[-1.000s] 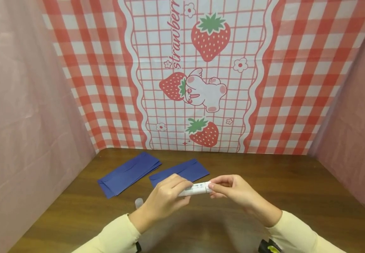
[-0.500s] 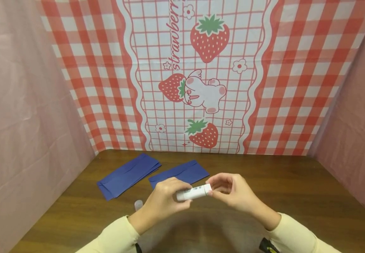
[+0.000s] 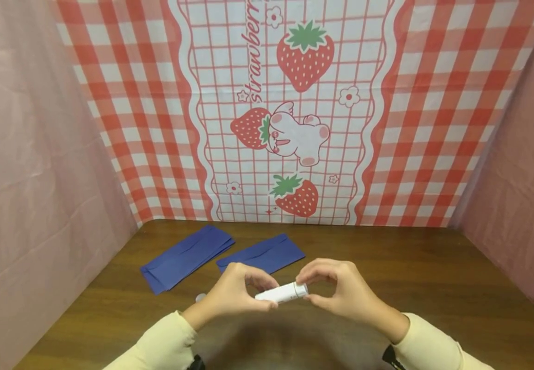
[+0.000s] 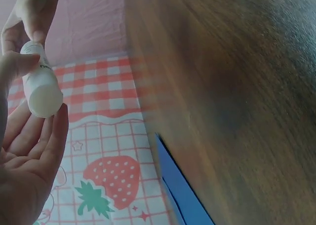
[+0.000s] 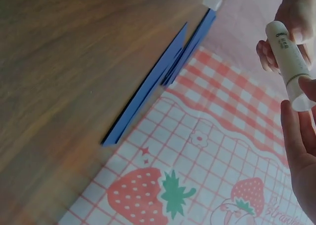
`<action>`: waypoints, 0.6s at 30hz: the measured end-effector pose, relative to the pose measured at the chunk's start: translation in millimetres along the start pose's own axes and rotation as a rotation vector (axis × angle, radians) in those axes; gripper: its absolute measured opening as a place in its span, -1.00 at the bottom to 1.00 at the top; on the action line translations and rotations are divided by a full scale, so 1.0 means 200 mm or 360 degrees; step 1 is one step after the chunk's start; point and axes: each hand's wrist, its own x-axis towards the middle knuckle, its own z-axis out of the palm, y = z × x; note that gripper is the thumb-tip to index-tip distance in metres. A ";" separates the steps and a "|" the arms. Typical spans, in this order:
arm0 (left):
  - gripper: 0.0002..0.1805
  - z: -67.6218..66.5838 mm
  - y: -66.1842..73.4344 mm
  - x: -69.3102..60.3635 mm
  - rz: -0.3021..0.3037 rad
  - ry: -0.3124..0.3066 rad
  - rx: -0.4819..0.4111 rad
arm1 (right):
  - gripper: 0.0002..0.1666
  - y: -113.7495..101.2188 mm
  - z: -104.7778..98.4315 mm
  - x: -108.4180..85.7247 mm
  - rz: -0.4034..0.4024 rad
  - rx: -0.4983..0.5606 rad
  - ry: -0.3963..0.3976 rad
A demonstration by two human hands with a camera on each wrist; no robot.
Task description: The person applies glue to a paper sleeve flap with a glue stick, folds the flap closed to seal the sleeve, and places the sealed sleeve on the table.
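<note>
A white glue stick (image 3: 280, 294) with small dark print is held level above the table, between both hands. My left hand (image 3: 235, 292) grips its left end, thumb on the near side and fingers behind. The right hand (image 3: 347, 289) pinches the other end, past a thin ring, between thumb and fingertips. In the left wrist view the round end of the glue stick (image 4: 45, 94) faces the camera. A small whitish cap (image 3: 200, 297) lies on the table, partly hidden behind my left wrist; the right wrist view shows this cap (image 5: 212, 1) whole.
Two overlapping blue envelopes (image 3: 188, 257) lie at the back left of the wooden table (image 3: 387, 257). Another blue envelope (image 3: 267, 252) lies to their right, partly behind my left hand. A strawberry-print cloth (image 3: 294, 128) hangs behind, with pink cloth at both sides.
The glue stick has turned about its length and come slightly lower and nearer. The printed label has rolled largely out of the head view. My right fingers have shifted around its end.
</note>
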 end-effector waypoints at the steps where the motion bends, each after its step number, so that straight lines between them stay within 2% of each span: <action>1: -0.74 0.00 0.00 0.00 -0.0009 -0.0015 -0.0003 | -0.57 0.00 0.00 0.00 -0.0018 -0.0051 0.0010; 6: -0.76 0.00 0.01 0.02 -0.0015 -0.0010 0.0024 | -0.51 0.00 0.00 0.01 -0.0062 -0.0211 0.0041; 10: -0.78 0.00 0.05 0.03 -0.0113 -0.0007 -0.0004 | -0.49 0.00 0.01 0.02 -0.0121 -0.0512 0.0039; 12: -0.78 0.01 0.06 0.04 -0.0172 0.0007 -0.0012 | -0.48 -0.01 0.03 0.03 -0.0184 -0.0700 0.0029; 14: -0.80 0.02 0.07 0.04 -0.0221 0.0027 0.0003 | -0.49 -0.01 0.05 0.04 -0.0273 -0.0814 0.0009; 18: -0.81 0.04 0.09 0.05 -0.0272 0.0069 0.0032 | -0.56 -0.02 0.09 0.05 -0.0429 -0.0901 -0.0015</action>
